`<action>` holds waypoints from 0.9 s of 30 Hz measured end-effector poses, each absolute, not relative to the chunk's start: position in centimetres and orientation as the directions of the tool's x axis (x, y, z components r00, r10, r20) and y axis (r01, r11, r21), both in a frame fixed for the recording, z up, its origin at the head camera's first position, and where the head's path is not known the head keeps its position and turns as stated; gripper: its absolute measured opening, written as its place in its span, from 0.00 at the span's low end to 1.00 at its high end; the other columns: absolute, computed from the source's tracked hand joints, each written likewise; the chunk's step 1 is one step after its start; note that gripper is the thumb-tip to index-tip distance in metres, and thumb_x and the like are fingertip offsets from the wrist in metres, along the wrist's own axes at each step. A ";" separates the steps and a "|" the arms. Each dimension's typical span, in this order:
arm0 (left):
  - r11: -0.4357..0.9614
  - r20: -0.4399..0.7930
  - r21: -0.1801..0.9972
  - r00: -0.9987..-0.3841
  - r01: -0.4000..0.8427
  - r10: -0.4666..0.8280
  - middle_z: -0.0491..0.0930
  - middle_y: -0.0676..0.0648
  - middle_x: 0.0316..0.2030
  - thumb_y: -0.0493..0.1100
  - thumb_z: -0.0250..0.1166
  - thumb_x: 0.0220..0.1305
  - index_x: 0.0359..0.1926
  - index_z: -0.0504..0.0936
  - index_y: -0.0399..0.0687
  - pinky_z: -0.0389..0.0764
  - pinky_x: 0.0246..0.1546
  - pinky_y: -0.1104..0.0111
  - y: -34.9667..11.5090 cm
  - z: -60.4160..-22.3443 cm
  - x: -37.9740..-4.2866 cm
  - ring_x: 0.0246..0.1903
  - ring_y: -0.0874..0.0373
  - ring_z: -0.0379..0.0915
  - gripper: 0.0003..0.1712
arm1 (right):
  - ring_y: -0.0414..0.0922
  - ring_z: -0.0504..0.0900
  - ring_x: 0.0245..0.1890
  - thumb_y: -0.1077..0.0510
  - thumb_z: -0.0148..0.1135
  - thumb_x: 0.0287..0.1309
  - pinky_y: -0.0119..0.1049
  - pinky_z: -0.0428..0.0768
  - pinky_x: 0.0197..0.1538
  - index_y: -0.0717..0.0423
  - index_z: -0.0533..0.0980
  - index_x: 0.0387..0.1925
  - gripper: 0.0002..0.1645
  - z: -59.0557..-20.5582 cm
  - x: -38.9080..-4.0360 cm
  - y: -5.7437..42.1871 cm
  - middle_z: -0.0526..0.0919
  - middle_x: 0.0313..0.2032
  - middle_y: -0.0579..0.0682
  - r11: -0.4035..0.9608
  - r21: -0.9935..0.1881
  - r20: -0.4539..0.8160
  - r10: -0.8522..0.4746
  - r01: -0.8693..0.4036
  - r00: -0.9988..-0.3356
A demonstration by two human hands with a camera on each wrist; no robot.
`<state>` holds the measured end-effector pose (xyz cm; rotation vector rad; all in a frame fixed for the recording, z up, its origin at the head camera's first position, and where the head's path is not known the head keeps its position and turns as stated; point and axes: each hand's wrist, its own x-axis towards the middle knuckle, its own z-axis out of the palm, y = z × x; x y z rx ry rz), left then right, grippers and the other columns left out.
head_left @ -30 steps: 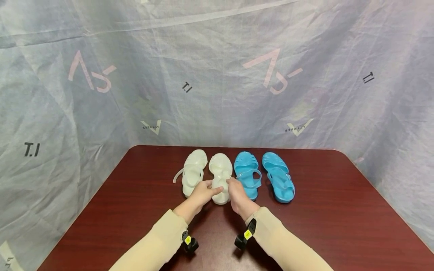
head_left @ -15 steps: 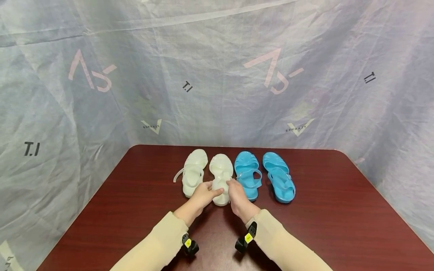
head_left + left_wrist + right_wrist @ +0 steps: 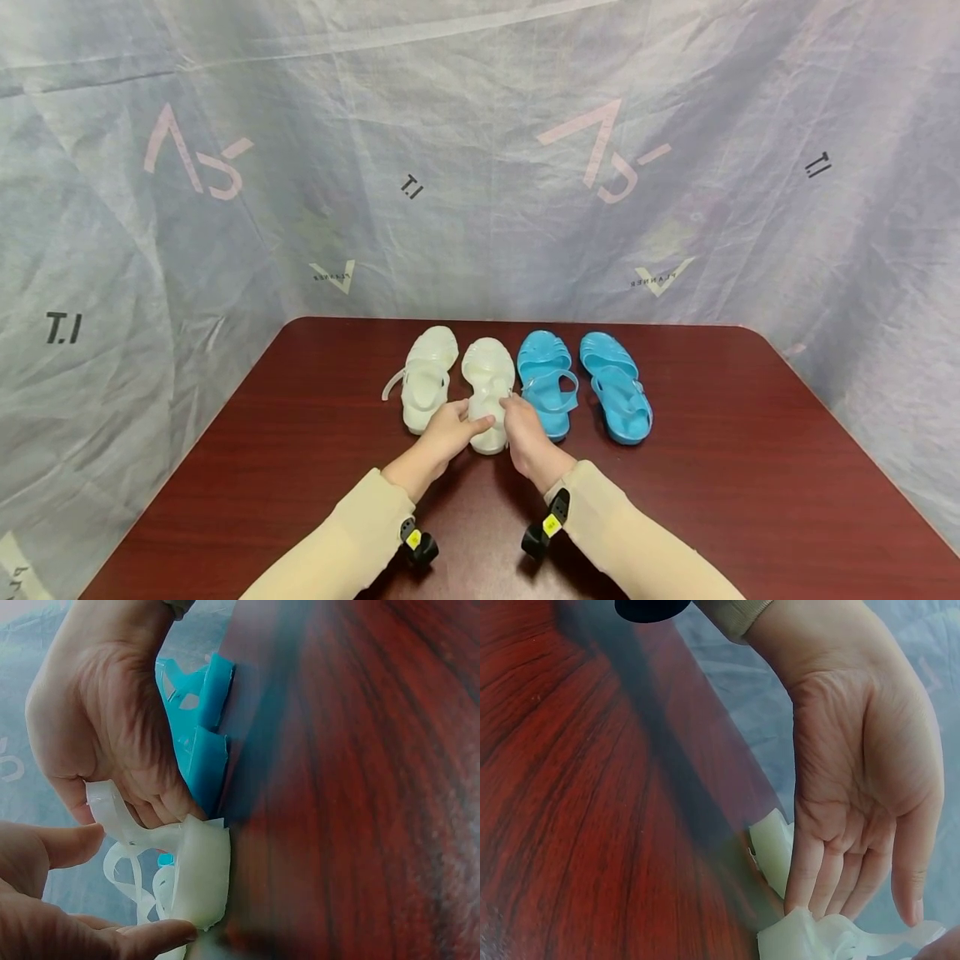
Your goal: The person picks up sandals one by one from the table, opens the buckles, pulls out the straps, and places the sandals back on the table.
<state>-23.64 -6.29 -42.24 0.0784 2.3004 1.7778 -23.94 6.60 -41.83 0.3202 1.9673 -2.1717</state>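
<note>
White sandal (image 3: 488, 360), glossy, moulded-looking and round-toed, rests sole-down on the wood-grained bench (image 3: 750, 475) between another white sandal (image 3: 432, 350) and a blue sandal (image 3: 544, 352). The right hand (image 3: 529, 437) has its grip clamped on the smooth strap (image 3: 112, 814); the left hand (image 3: 447, 433), grip apart, touches the heel (image 3: 489, 442) with straight fingers (image 3: 808, 870).

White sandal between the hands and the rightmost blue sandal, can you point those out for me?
Held white sandal (image 3: 490, 388): head view, on its midsection.
Rightmost blue sandal (image 3: 617, 388): head view, on its midsection.
</note>
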 end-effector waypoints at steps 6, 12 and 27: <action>0.263 -0.137 0.961 -0.971 -0.083 0.195 0.59 0.25 0.67 0.42 0.62 0.67 0.68 0.54 0.20 0.65 0.66 0.49 -6.4 -42.3 -23.5 0.69 0.37 0.55 0.40 | 0.61 0.38 0.75 0.58 0.37 0.73 0.54 0.45 0.75 0.70 0.41 0.74 0.36 -41.7 -23.8 6.6 0.40 0.75 0.67 -0.106 -0.950 -0.293 -0.009 0.292 -0.956; 0.261 -0.136 0.962 -0.971 -0.081 0.199 0.60 0.26 0.67 0.42 0.62 0.67 0.68 0.55 0.20 0.65 0.66 0.50 -6.4 -42.4 -23.3 0.69 0.38 0.57 0.40 | 0.62 0.38 0.75 0.59 0.37 0.73 0.55 0.45 0.75 0.70 0.41 0.73 0.36 -41.7 -23.6 6.7 0.40 0.74 0.67 -0.126 -0.947 -0.295 -0.029 0.296 -0.955; 0.240 -0.125 0.968 -0.967 -0.071 0.220 0.59 0.25 0.67 0.42 0.62 0.67 0.68 0.53 0.19 0.65 0.66 0.49 -6.5 -42.4 -22.6 0.69 0.38 0.56 0.41 | 0.64 0.36 0.74 0.57 0.37 0.73 0.57 0.45 0.74 0.71 0.40 0.73 0.36 -41.4 -22.8 7.0 0.38 0.74 0.68 -0.111 -0.948 -0.296 -0.043 0.299 -0.954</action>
